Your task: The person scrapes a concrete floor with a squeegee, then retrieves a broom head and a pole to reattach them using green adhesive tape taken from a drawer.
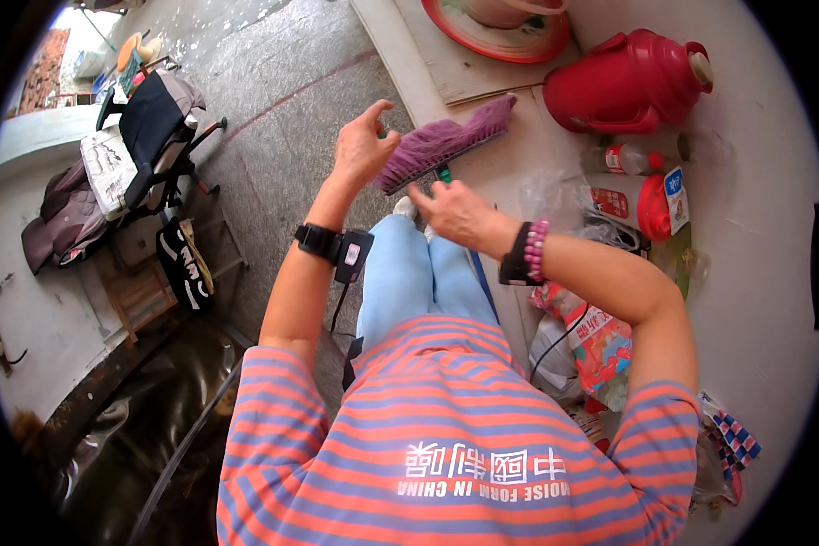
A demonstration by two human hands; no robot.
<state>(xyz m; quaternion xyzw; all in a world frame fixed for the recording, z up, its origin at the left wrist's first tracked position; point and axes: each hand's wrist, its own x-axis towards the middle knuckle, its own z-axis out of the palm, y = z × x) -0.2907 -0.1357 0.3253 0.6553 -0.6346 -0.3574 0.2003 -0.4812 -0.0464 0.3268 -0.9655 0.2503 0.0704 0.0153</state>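
A broom (450, 146) with a purple bristle head is in front of me, its bristles turned away and its green neck running back toward me. My right hand (462, 215) is closed at the neck, thumb and index finger showing. Its other fingers are partly hidden. A blue handle (482, 278) comes out below that wrist, beside my right leg. Just left of the bristles, my left hand (364, 147) is raised with thumb and index finger curved apart and nothing visible between them. Both wrists wear black bands; a cable hangs from the left one's box.
On the pale tabletop (510, 173) at right stand a red thermos (623, 82), a red-rimmed basin (496, 45), a plastic bottle (621, 159) and several packages. An office chair (155, 127) is at far left on the grey floor (282, 136). Dark plastic sheeting (146, 409) lies lower left.
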